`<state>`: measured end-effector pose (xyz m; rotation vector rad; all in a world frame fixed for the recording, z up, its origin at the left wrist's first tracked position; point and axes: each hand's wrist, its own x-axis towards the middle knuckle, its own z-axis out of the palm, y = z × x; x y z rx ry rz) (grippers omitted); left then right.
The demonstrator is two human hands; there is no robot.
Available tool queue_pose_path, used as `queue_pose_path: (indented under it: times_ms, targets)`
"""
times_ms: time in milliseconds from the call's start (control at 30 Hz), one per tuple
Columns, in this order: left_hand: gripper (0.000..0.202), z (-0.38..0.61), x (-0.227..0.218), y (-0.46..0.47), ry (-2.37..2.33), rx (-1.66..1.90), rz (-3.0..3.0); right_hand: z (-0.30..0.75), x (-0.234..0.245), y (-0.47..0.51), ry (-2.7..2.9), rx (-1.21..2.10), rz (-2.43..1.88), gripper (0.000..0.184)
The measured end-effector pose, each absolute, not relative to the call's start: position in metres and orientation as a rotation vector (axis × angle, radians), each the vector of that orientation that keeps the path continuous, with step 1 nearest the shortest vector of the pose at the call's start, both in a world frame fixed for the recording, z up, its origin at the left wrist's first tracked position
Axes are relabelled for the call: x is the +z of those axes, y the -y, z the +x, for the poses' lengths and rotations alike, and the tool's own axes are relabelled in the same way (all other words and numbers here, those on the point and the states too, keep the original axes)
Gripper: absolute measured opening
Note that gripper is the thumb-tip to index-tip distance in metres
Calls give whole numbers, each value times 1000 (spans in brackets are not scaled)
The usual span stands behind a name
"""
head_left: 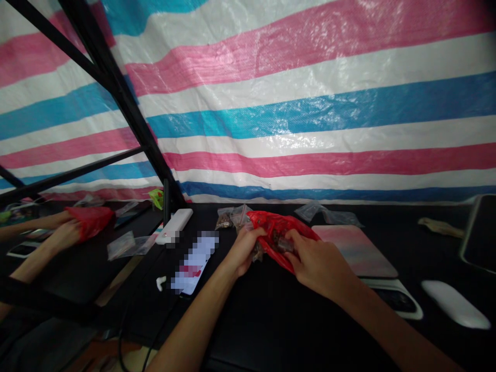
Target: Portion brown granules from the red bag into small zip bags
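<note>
The crinkled red plastic bag (271,227) lies just left of the pastel pink-and-blue rectangular pad (354,248), and I have both hands closed on it. My left hand (242,250) pinches the edge farthest from the pad with its fingers curled tight, and my right hand (315,263) grips the side nearest the pad, thumb pressed to fingers. Inside the bag I see small dark brownish pieces that I cannot identify, and small clear plastic pouches (232,217) holding similar bits lie touching it, farther left of the pad.
</note>
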<state>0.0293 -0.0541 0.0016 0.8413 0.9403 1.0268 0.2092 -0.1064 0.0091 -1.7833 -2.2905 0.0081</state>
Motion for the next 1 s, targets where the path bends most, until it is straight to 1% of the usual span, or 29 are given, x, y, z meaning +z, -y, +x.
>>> queue_pose_path:
  times_ms: [200,367,533,633,800,1000]
  targets:
    - [22,29,-1,55,-971,991,880,207,9,106,2262,-63,-1822,17]
    - [27,31,-1,52,-944,1158,934,208,6,105,2267,-55,-1777,20]
    - [16,31,-1,53,-961,1110,992,207,5,103,2252,-51,-1822,26]
    - [15,30,-1,52,-979,1101,1016,207,5,103,2255,-55,-1844,24]
    - [30,26,3,49,-1035,1355,1105,207,4,105,2247,-87,-1843,23]
    - [34,19,9,55,-1019,1702,1458,206,8,105,2211,-90,-1857,23]
